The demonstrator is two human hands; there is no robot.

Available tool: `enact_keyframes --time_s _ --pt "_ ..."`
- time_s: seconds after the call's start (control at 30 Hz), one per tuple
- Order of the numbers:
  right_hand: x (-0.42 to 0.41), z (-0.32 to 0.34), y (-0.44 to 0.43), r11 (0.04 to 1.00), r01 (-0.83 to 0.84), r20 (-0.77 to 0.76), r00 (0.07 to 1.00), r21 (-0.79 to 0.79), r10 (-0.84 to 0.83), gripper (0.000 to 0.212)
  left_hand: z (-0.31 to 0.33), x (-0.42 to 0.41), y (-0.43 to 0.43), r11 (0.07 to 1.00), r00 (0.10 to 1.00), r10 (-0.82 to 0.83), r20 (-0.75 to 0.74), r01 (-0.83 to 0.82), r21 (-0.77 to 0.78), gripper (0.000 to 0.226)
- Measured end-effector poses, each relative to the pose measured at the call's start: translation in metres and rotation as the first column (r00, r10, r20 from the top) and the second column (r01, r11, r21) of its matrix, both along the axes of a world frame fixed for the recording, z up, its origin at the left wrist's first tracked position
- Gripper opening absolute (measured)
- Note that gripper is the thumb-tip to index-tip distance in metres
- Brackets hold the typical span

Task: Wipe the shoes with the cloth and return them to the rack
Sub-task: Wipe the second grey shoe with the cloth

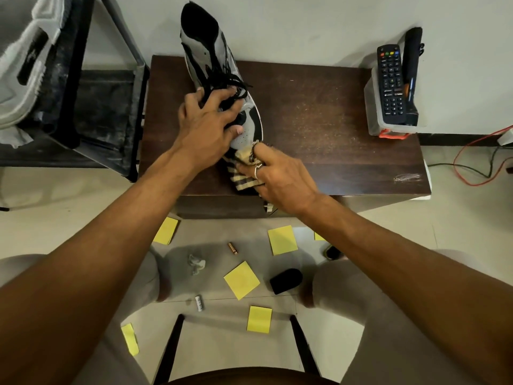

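Left hand (206,126) grip around shoe (213,65); right hand (277,176) pinching cloth (244,173) against toe.

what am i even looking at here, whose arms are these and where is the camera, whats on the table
There is no machine here: a person wears one wide-angle camera on the head, looking down, so the two bare arms are their own. The left hand steadies a grey and black high-top shoe that stands on a dark wooden table. The right hand, wearing a ring, presses a striped cloth against the shoe's toe. At the table's far right corner a remote control lies on a clear box. Yellow sticky notes and small batteries lie on the floor. Another shoe sits on the rack at left.
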State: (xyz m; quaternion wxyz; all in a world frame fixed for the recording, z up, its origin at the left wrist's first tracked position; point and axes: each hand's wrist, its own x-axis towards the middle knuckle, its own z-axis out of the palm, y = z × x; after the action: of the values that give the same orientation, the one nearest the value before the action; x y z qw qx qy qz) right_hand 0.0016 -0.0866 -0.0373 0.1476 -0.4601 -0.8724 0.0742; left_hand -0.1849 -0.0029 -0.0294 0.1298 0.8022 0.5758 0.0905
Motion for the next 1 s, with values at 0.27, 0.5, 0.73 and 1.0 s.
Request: enact_keyframes --time_s 0.27,0.5,0.73,1.0 --pt "0.012 0.011 0.011 0.991 0.125 -0.227 0.967 0.040 -0.113 0.041 -0.008 -0.004 0.007 0.998 0.998 -0.060 0.001 0.060 0.020 0.053" --pt "0.016 0.013 0.017 0.991 0.087 -0.318 0.941 -0.104 -0.115 0.030 -0.001 -0.005 0.003 0.997 0.989 -0.052 0.136 0.059 -0.049 0.057" --pt "0.020 0.029 0.062 0.947 0.251 -0.411 0.856 -0.198 -0.313 0.039 0.014 -0.010 -0.004 0.983 0.962 -0.031 0.273 0.079 -0.168 0.103" --pt "0.000 0.030 0.080 0.963 0.114 -0.077 0.988 -0.246 -0.137 0.028 0.014 -0.009 -0.002 0.982 0.974 -0.003 0.228 0.046 -0.182 0.109"
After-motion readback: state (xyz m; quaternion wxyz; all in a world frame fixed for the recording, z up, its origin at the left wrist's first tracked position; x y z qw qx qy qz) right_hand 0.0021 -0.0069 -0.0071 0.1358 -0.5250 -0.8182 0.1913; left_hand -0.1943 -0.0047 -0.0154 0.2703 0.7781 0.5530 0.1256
